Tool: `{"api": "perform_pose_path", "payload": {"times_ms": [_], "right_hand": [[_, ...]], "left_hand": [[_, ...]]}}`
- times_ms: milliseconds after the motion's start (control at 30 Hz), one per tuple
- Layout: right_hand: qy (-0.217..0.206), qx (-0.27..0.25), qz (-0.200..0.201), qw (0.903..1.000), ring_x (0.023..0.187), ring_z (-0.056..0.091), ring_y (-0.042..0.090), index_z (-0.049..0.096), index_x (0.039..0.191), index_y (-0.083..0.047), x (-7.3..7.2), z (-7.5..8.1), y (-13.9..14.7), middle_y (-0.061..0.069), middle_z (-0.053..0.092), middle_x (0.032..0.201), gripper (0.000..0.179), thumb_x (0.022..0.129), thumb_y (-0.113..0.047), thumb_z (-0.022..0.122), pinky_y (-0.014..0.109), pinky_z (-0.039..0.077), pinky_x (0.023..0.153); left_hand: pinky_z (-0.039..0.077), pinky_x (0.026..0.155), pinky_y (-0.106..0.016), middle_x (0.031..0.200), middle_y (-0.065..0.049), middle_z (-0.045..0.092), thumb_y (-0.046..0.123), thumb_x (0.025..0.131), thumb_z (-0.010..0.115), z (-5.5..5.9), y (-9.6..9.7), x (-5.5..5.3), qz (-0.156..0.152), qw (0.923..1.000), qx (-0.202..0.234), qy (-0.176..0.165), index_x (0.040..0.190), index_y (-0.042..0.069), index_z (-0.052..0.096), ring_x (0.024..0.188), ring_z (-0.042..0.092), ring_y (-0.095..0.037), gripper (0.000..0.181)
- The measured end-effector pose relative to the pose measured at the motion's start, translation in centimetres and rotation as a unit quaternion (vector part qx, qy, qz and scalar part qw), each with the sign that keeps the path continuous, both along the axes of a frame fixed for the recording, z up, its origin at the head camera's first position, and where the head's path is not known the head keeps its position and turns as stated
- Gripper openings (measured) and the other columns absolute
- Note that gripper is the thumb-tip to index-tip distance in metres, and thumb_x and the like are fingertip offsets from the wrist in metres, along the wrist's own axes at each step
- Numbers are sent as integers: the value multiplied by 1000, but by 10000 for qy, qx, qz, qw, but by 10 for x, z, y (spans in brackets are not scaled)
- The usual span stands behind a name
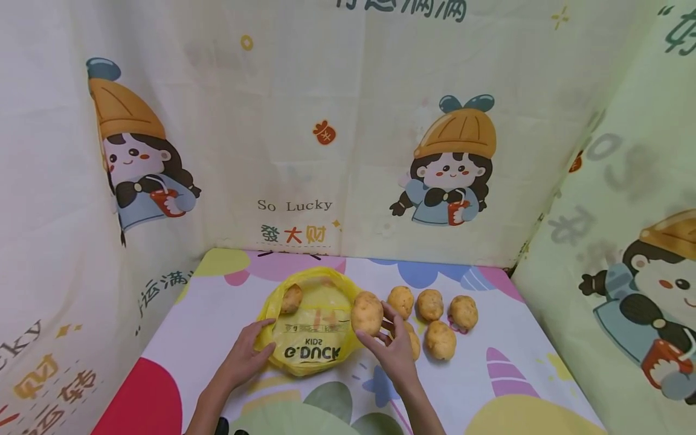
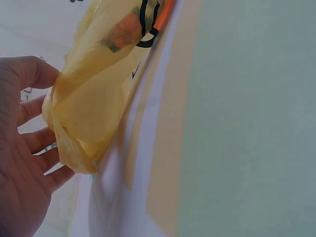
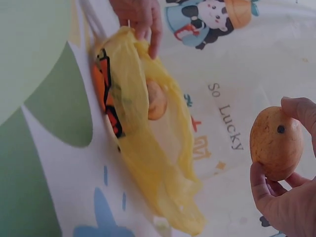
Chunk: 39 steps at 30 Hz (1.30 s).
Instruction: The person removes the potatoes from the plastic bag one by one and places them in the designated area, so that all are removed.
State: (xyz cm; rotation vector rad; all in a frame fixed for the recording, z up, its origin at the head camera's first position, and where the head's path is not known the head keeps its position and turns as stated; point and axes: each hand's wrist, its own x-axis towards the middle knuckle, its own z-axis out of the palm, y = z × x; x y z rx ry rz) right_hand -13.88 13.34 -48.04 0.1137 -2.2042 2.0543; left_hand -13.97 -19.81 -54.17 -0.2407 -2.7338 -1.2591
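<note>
A yellow plastic bag (image 1: 312, 356) lies on the table with its mouth open, and one potato (image 1: 292, 299) shows inside at its left. My left hand (image 1: 247, 356) pinches the bag's left rim between thumb and fingers; in the left wrist view the thumb lies on one side of the thin plastic. My right hand (image 1: 394, 350) grips another potato (image 1: 367, 313) above the bag's right edge. This held potato (image 3: 276, 143) has a dark spot, seen in the right wrist view. Several loose potatoes, among them one at the front (image 1: 440, 340), lie right of the bag.
The table is covered with a colourful printed cloth (image 1: 522, 338). Printed curtains (image 1: 370, 181) hang at the back and on both sides. Small dark objects (image 1: 223, 426) show at the front edge near my left forearm.
</note>
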Motion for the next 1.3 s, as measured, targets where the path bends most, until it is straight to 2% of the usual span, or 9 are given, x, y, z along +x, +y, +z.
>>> {"api": "perform_pose_path", "payload": {"times_ms": [133, 333, 733, 1100, 1300], "right_hand": [[-7, -29, -210, 9998, 121, 52, 25, 48, 149, -14, 4, -1, 11, 8, 52, 142, 78, 81, -14, 87, 23, 50, 92], [-145, -66, -501, 9986, 126, 51, 26, 42, 153, -10, 9, -1, 22, 12, 48, 145, 82, 84, -15, 86, 19, 49, 93], [-240, -239, -808, 9962, 126, 48, 25, 38, 153, -6, 10, -1, 48, 15, 43, 145, 81, 85, -10, 83, 15, 50, 90], [-385, 52, -1176, 9923, 128, 45, 25, 33, 156, -4, 11, -5, 71, 17, 41, 151, 86, 86, -13, 83, 8, 46, 90], [-385, 204, -1161, 9923, 130, 44, 25, 32, 158, -6, 9, -7, 81, 17, 41, 152, 88, 86, -12, 83, 8, 46, 89]], "left_hand": [[31, 113, -66, 143, -23, 52, 11, 96, 67, 2, 1, 1, -18, 10000, 9, 9, 143, 2, 53, 138, 41, -46, 51], [33, 111, -67, 142, -24, 52, 11, 95, 68, 2, 2, 3, -55, 9999, 11, 130, 143, 2, 53, 137, 42, -47, 50], [32, 111, -68, 144, -24, 51, 12, 96, 67, 3, 4, 4, -86, 9999, 34, 102, 145, 3, 52, 139, 40, -48, 51], [34, 109, -67, 141, -25, 53, 12, 95, 67, 3, 4, 5, -58, 9998, -48, 192, 143, 1, 53, 135, 44, -47, 51], [34, 109, -68, 141, -27, 53, 12, 95, 67, 3, 3, 3, -56, 9997, -92, 214, 142, -1, 53, 134, 43, -48, 50]]}}
